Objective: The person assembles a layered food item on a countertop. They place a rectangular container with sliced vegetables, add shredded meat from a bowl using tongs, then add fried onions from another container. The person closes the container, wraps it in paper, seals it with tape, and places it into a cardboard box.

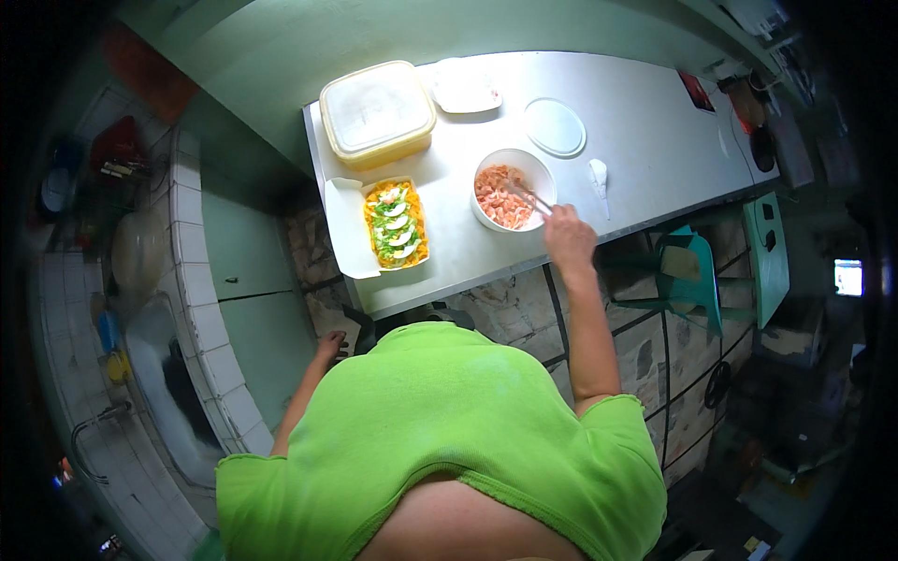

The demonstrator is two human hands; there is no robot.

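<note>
My right hand (569,238) is closed around what look like slim metal tongs (533,196). Their far end dips into a round white tub (542,178) holding chopped pink pieces (505,198), whose kind I cannot make out. Left of the tub, an opened white box (346,229) contains an orange-yellow dish (397,224) topped with chopped greens and a row of white-edged slices. My left hand (331,346) hangs low beside the table's near left corner, its fingers loosely apart and partly in shadow, with nothing visible in them.
On the white table (645,122) are a large lidded yellowish container (379,112), a small white tray (468,93), a round pale lid (556,127) and a white piping bag (599,178). A green chair (692,280) stands right; a tiled counter with a sink (159,374) runs along the left.
</note>
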